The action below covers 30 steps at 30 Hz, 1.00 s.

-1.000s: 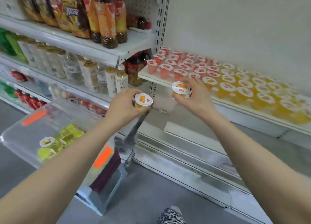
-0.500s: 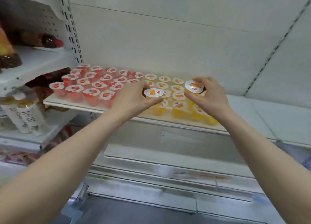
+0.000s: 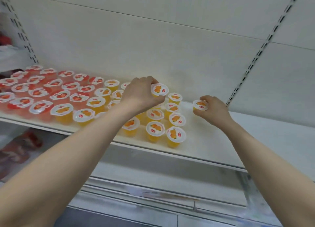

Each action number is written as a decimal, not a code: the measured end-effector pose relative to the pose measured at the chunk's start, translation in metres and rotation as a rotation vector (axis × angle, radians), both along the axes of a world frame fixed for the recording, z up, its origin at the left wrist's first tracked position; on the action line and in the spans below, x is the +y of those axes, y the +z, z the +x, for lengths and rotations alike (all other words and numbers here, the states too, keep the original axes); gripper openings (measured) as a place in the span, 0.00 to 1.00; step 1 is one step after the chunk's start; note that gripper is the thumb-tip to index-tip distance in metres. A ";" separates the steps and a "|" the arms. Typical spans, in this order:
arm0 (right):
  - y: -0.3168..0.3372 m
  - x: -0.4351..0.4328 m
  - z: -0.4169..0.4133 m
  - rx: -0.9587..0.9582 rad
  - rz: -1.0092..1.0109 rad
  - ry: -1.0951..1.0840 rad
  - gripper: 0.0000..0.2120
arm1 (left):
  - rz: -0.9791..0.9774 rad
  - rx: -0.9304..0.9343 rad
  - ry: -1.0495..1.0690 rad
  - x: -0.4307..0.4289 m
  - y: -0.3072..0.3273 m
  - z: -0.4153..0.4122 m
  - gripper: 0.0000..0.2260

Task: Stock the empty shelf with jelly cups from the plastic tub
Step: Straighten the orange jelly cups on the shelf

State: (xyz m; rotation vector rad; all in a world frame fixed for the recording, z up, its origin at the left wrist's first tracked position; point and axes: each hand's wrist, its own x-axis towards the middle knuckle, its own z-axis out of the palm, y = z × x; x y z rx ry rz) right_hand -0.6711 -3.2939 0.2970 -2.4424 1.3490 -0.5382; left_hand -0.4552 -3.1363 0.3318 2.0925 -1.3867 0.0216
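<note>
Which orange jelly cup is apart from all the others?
The cup in the right hand: it is alone right of the orange block, bare shelf between.

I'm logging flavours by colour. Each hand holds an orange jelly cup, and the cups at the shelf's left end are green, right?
No. The head view shows red cups, not green, at the left end of the shelf. The left hand and right hand each hold an orange jelly cup.
</note>
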 end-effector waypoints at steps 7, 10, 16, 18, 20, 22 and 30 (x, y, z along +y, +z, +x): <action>-0.020 -0.033 0.019 -0.055 0.057 0.051 0.27 | 0.000 -0.034 0.007 -0.021 -0.007 0.001 0.24; -0.022 -0.041 0.029 -0.071 0.057 0.060 0.27 | -0.010 -0.032 0.011 -0.027 -0.008 -0.001 0.24; -0.024 -0.051 0.036 -0.062 0.047 0.072 0.25 | -0.022 -0.008 -0.037 -0.043 -0.009 -0.008 0.25; -0.023 -0.052 0.032 -0.032 0.056 0.107 0.27 | -0.015 -0.024 -0.056 -0.049 -0.007 -0.013 0.25; -0.019 -0.052 0.024 0.035 0.062 0.186 0.32 | -0.017 -0.032 -0.085 -0.056 -0.006 -0.019 0.24; -0.011 -0.053 0.014 0.097 0.034 0.239 0.34 | -0.015 -0.035 -0.117 -0.063 -0.004 -0.028 0.23; 0.014 -0.060 -0.018 0.077 -0.189 0.156 0.34 | 0.194 -0.339 -0.233 -0.093 -0.014 -0.070 0.24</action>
